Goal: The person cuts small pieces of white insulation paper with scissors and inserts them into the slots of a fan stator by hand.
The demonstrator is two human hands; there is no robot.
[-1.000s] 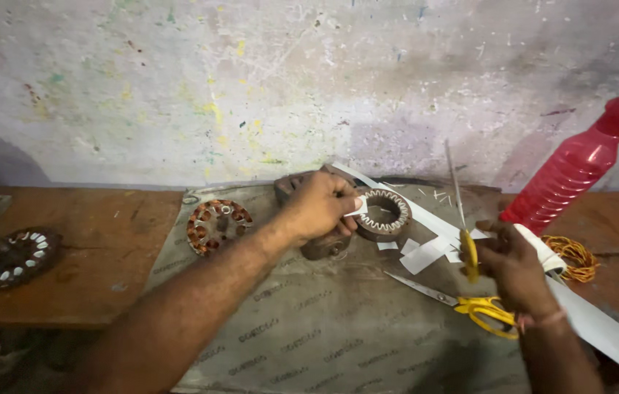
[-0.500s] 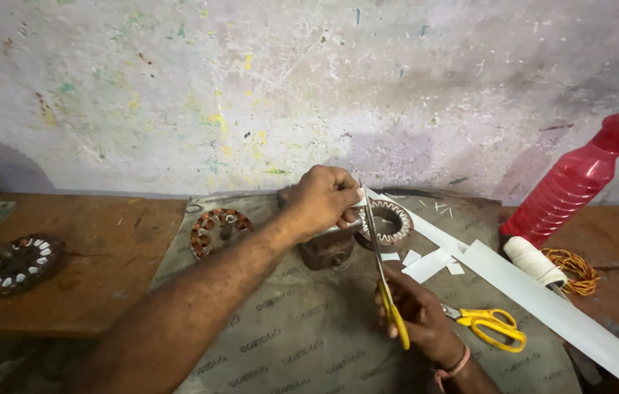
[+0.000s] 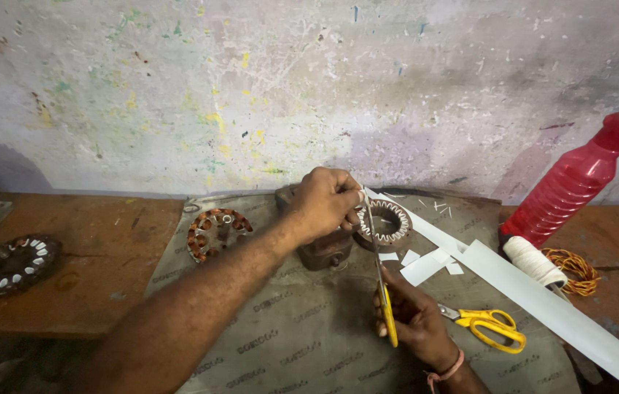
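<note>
My left hand (image 3: 322, 202) was curled nearly closed, fingertips pinched together at the near rim of the stator core (image 3: 384, 222), a toothed metal ring lying flat on the grey printed sheet (image 3: 287, 321). Whether the fingertips gripped a slip of white paper or only pressed on the rim, I could not tell. Just under that palm sat a dark rusty metal housing (image 3: 324, 252), touching the ring's left side.

My right hand (image 3: 415, 321) was closed around the yellow handle of a pair of long scissors (image 3: 380, 270). The blades ran up from my fingers and the tip reached the ring right beside my left fingertips. How far the blades were parted could not be made out.

Just right of my right fingers lay a second pair of yellow-handled scissors (image 3: 481, 321), flat on the sheet. Beyond them ran a long white paper strip (image 3: 543, 306), with small white offcuts (image 3: 426, 264) between it and the ring. Farther right stood a red plastic bottle (image 3: 575, 182), with a spool of white thread (image 3: 535, 261) and a coil of orange wire (image 3: 578, 271) at its base. Left of my left forearm lay a copper-wound stator (image 3: 216, 232); well beyond it, on the wooden bench (image 3: 91, 248), another wound stator (image 3: 10, 264).
</note>
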